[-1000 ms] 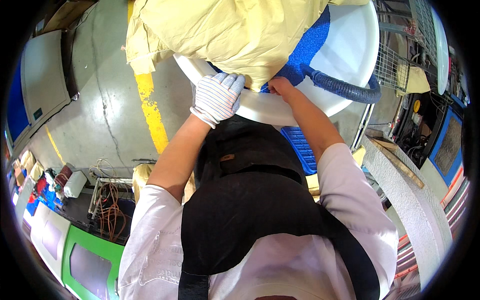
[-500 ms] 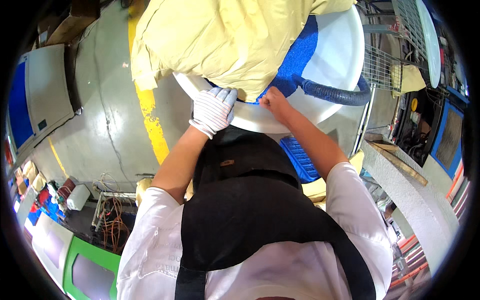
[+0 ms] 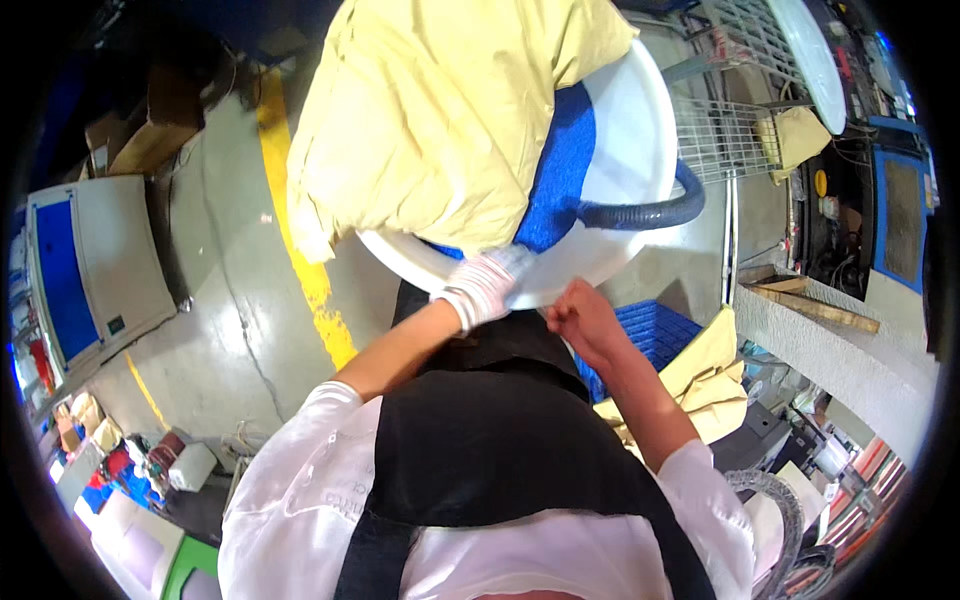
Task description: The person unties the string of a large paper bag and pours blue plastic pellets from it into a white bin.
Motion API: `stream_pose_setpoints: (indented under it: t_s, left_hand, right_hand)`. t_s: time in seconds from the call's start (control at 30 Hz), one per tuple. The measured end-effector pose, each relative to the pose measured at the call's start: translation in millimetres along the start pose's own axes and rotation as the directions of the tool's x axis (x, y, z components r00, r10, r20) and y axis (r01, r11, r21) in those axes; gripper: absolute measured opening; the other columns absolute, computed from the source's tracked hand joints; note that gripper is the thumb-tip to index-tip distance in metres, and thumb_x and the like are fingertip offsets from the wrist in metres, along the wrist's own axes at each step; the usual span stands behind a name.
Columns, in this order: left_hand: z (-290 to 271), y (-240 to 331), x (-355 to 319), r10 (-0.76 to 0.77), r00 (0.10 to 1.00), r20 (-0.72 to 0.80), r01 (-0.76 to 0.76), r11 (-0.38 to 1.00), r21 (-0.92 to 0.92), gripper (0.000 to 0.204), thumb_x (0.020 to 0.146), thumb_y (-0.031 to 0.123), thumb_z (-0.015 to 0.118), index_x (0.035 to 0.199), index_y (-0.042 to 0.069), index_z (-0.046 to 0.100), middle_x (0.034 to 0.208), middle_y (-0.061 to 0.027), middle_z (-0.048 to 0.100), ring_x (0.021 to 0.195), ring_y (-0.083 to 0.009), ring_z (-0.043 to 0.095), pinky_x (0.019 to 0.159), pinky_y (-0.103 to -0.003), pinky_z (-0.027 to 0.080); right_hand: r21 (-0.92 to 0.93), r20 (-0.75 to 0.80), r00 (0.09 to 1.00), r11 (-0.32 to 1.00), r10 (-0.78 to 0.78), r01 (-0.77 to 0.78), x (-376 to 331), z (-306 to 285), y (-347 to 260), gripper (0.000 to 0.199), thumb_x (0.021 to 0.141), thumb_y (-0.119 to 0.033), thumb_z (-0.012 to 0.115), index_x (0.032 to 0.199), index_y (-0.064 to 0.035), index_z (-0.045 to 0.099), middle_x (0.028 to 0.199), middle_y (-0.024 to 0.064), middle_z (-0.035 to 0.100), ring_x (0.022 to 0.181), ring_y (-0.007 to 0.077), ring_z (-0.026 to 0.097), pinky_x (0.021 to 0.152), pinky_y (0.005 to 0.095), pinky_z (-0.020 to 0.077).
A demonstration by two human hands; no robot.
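We have the big pale yellow cloth (image 3: 440, 120) heaped over the far left of the round white table (image 3: 630, 150), so we should keep both hands at the near rim and draw it evenly. Our gloved left hand (image 3: 485, 288) grips the cloth's near edge, while our bare right hand (image 3: 580, 318) is clenched just beside the rim; what it pinches we cannot tell.

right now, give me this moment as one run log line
left hand: gloved, on white round table rim | right hand: bare, closed at rim | on table: pale yellow fabric, blue mat
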State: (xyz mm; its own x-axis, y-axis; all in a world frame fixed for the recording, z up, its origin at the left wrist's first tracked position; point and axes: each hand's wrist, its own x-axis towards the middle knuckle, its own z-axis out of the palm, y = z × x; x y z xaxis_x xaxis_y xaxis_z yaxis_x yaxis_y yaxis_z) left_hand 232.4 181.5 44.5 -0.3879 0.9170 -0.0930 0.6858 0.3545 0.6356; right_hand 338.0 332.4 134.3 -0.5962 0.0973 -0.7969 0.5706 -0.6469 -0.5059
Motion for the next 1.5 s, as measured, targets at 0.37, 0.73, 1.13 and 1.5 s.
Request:
stream_pose_setpoints:
  t_s: [0.37, 0.73, 1.13, 1.5]
  left_hand:
    - [24.5, -63.0, 21.1, 0.064, 0.834, 0.548, 0.057, 0.978, -0.2, 0.025, 0.085, 0.02, 0.046, 0.103, 0.01, 0.059, 0.094, -0.0188, 0.062, 0.09, -0.0359, 0.059, 0.079, -0.041, 0.045]
    - [37.4, -60.6, 29.3, -0.379, 0.794, 0.475, 0.375, 0.921, 0.109, 0.028, 0.086, 0.019, 0.046, 0.107, 0.009, 0.061, 0.105, -0.0178, 0.062, 0.097, -0.0339, 0.06, 0.082, -0.043, 0.048]
    - [110.0, -102.1, 42.3, -0.431, 0.731, 0.529, 0.361, 0.902, 0.237, 0.02, 0.08, 0.02, 0.056, 0.095, 0.011, 0.066, 0.098, -0.0083, 0.066, 0.091, -0.023, 0.062, 0.074, -0.033, 0.049]
    - [46.1, 4.0, -5.6, -0.882, 0.364, 0.301, 0.767, 0.1, -0.634, 0.01, 0.085, 0.018, 0.055, 0.085, 0.009, 0.059, 0.058, -0.0023, 0.049, 0.05, -0.0134, 0.043, 0.046, -0.03, 0.034]
  right_hand:
    - [0.118, -0.046, 0.959, 0.952, -0.278, 0.282, -31.3, 2.6, -58.4, 0.005, 0.084, -0.011, 0.044, 0.08, -0.0086, 0.042, 0.072, 0.0042, 0.047, 0.07, 0.0186, 0.049, 0.064, 0.0313, 0.0422]
    - [-0.958, 0.047, 0.868, 0.224, -0.494, 0.179, 80.3, 7.4, 46.1, 0.021, 0.082, -0.015, 0.052, 0.099, -0.0024, 0.055, 0.096, 0.0152, 0.059, 0.089, 0.0286, 0.058, 0.078, 0.0366, 0.0461]
    - [-0.864, 0.203, 0.866, 0.333, -0.457, 0.378, 82.9, -38.4, 46.1, 0.026, 0.081, -0.013, 0.056, 0.106, -0.0044, 0.055, 0.1, 0.0164, 0.059, 0.09, 0.0309, 0.059, 0.078, 0.038, 0.0465]
    - [-0.705, 0.708, 0.703, 0.031, 0.062, 0.708, 158.5, -16.5, 52.5, 0.032, 0.078, -0.011, 0.057, 0.108, -0.0009, 0.055, 0.106, 0.0201, 0.057, 0.101, 0.034, 0.055, 0.084, 0.0399, 0.0439]
